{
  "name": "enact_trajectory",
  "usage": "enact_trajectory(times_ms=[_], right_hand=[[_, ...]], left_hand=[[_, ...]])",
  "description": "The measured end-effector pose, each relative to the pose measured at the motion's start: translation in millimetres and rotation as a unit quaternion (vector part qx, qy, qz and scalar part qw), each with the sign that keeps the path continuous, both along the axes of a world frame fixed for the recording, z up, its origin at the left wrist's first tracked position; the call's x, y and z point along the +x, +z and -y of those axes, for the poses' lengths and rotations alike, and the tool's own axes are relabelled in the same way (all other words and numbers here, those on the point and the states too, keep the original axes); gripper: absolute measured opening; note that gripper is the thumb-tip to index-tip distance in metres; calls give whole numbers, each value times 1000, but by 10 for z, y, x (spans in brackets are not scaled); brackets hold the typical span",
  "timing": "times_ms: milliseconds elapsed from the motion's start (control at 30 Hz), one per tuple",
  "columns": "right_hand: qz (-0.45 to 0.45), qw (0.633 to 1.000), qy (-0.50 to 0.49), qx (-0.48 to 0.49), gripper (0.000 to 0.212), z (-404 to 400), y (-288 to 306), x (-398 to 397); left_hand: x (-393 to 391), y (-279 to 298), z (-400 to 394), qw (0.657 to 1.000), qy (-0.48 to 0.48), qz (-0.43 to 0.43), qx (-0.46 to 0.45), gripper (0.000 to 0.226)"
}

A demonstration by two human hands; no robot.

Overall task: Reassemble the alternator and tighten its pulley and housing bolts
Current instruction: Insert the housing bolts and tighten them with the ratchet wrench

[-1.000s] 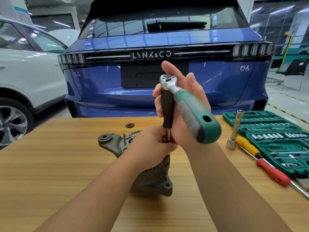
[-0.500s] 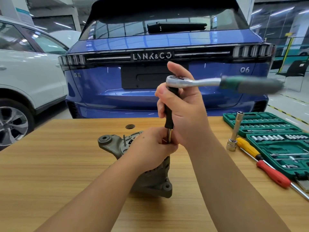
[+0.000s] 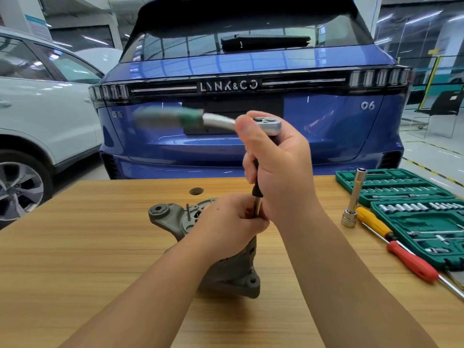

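Observation:
A grey alternator point(image 3: 233, 275) stands on the wooden table point(image 3: 88, 247), with a mounting lug point(image 3: 160, 212) reaching out to the left. My left hand point(image 3: 226, 224) covers its top and pinches the lower end of a vertical extension bar point(image 3: 257, 197). Higher up, my right hand point(image 3: 278, 167) grips the black part of that bar. A ratchet head point(image 3: 267, 124) sits on the bar's upper end. The ratchet's green handle point(image 3: 165, 116) points left and is blurred. The bolt under the bar is hidden by my left hand.
A green socket set case point(image 3: 414, 209) lies open at the right. Beside it stand a long socket point(image 3: 352, 199) and lie a yellow-handled screwdriver point(image 3: 371, 222) and a red-handled one point(image 3: 411, 262). A blue car point(image 3: 251, 96) is parked behind the table, a white car point(image 3: 37, 116) to the left.
The ratchet handle has swung round the upright bar: it pointed toward me, then right, and now points left. Both hands have stayed on the bar and the alternator.

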State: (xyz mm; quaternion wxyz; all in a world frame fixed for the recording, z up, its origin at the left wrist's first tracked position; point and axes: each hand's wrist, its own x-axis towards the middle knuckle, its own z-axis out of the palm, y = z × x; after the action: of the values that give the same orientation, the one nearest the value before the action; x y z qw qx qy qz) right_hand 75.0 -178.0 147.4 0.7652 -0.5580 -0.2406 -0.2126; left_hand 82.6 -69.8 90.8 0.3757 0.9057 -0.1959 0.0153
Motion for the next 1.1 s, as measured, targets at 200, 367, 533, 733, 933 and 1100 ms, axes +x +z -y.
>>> enact_trajectory(times_ms=[200, 367, 533, 733, 933, 1100], right_hand=[[-42, 995, 90, -5, 27, 31, 1, 47], [71, 997, 35, -8, 38, -9, -37, 45], [57, 988, 145, 11, 44, 33, 52, 35], [-13, 982, 180, 55, 48, 9, 35, -28], [-28, 999, -35, 4, 19, 10, 22, 23], [-5, 991, 131, 5, 30, 54, -4, 46]], left_hand=[[9, 20, -4, 1000, 8, -4, 1, 7], [-10, 35, 8, 1000, 2, 4, 4, 5], [-34, 42, -10, 1000, -7, -2, -5, 8], [-22, 6, -55, 999, -6, -23, -39, 3], [-10, 19, -6, 1000, -25, 0, 0, 8], [13, 17, -37, 1000, -11, -1, -6, 11]])
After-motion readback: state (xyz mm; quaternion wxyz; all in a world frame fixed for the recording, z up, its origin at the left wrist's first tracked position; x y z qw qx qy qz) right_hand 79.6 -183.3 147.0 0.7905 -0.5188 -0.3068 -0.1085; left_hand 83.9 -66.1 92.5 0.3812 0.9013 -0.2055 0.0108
